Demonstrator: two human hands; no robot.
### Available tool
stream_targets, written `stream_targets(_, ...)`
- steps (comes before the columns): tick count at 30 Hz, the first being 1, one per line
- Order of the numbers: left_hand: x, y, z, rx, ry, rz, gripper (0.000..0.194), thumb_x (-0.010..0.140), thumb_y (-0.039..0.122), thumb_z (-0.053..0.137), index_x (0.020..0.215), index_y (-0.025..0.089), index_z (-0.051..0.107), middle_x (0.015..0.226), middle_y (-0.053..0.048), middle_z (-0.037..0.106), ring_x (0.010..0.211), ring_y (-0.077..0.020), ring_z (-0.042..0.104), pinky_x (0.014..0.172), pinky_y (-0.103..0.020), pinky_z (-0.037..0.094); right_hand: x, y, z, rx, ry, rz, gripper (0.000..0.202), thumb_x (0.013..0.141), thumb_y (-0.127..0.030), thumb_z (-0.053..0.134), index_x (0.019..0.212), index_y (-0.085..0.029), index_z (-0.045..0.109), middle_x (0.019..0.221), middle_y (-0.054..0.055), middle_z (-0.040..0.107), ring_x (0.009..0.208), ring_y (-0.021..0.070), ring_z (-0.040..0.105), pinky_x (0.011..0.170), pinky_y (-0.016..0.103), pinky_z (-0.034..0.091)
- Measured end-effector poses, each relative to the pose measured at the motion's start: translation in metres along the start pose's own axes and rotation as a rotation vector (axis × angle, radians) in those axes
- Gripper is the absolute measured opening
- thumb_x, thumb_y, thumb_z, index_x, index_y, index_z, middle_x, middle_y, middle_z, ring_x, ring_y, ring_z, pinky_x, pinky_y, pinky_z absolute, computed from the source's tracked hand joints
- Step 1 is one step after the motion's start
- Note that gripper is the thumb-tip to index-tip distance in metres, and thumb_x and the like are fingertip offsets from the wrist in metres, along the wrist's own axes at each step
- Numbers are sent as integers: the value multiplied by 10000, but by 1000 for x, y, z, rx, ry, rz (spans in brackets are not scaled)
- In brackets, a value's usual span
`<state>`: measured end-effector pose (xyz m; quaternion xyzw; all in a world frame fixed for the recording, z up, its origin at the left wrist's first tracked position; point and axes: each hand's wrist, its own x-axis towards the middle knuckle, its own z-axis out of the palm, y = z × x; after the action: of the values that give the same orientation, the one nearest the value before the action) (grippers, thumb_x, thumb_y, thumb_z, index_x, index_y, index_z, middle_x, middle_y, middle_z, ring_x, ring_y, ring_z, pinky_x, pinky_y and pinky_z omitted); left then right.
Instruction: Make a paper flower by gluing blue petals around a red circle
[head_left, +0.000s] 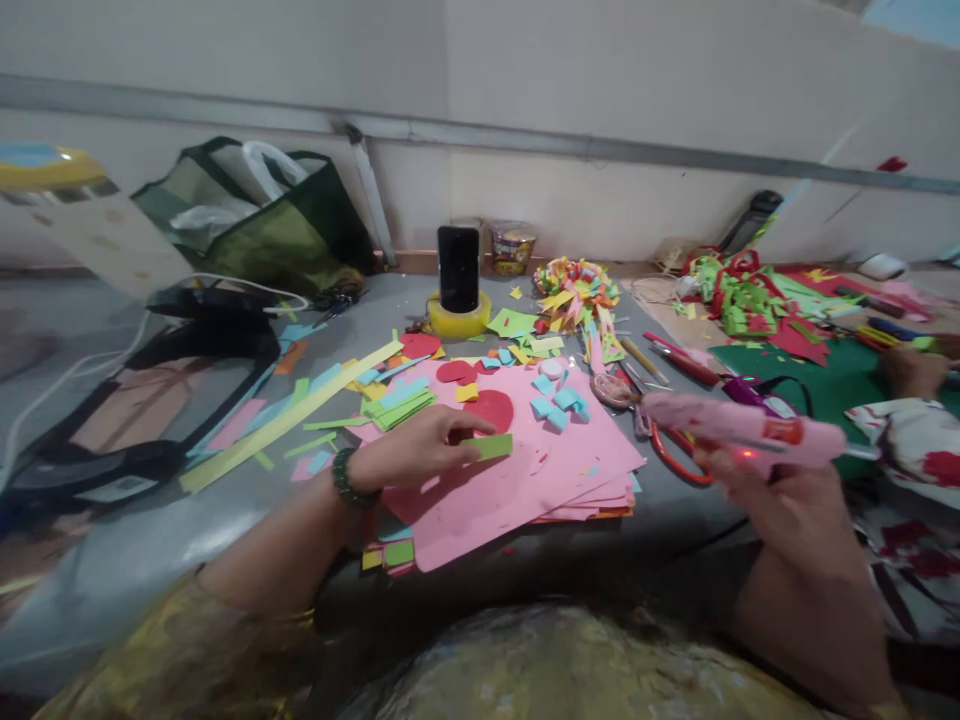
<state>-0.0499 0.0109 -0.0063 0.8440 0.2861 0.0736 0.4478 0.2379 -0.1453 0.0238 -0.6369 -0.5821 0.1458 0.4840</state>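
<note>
My left hand (420,450) pinches the end of a small green paper strip (493,447) above a stack of pink paper sheets (480,520). In my right hand (787,500) is a pink hot glue gun (750,430), its red light on and its nozzle pointing left. Just beyond the strip lies a red paper circle (491,410), with folded blue paper pieces (559,405) to its right. More green strips (405,408) rest in a small pile behind my left hand. Orange-handled scissors (679,455) lie partly hidden behind the glue gun.
A phone (458,268) stands in a yellow tape roll (457,318), near a snack cup (512,247). A bunch of colourful paper (577,290) lies at the back. Left are a black headset-like frame (135,430) and a green bag (262,215). Another person's hand (911,370) is at right.
</note>
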Motion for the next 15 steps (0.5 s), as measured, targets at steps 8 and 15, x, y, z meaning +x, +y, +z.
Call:
stream_targets(8, -2, -1, -10, -417, 164, -59, 356, 686, 522, 715, 704, 180, 619, 654, 4, 606, 638, -137, 546, 612, -242, 457, 31, 84, -47, -309, 547, 472, 399, 562, -611, 638, 555, -221, 549, 455, -2, 504, 467, 161, 459, 474, 307, 379)
stream_targets(15, 4, 0, -6, -424, 189, -88, 378, 659, 514, 695, 535, 173, 587, 539, 22, 510, 547, -98, 428, 537, -228, 399, 43, 101, -39, -518, 274, 565, 510, 616, -606, 676, 393, -261, 372, 394, -15, 399, 450, 159, 430, 496, 306, 343)
